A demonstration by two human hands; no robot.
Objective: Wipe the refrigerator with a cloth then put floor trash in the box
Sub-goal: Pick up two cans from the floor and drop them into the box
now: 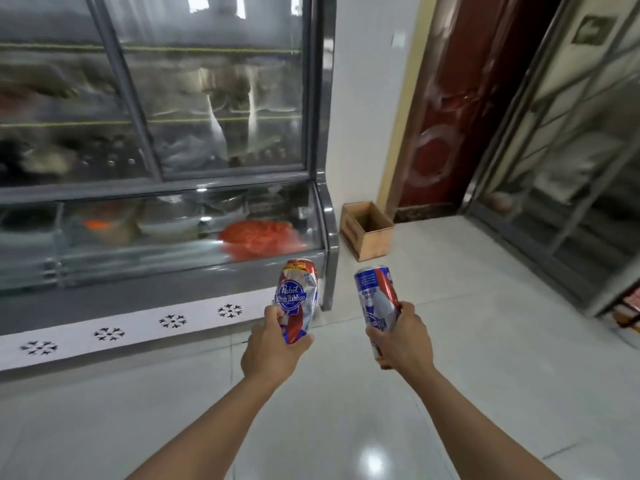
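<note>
- My left hand [273, 344] fingers curl round a crumpled can [297, 299]; my right hand [403, 337] fingers grip another can [375, 303], both roughly upright.
- The box [367, 233] sits open beyond both cans, beside the refrigerator [322, 209] corner, nearer my right hand.

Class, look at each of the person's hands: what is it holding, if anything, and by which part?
The left hand grips a dented beer can round its lower end. The right hand grips a second can round its lower half.

Bare floor [467, 341] open toward box [367, 233]; refrigerator [325, 237] corner crowds its left side.
</note>
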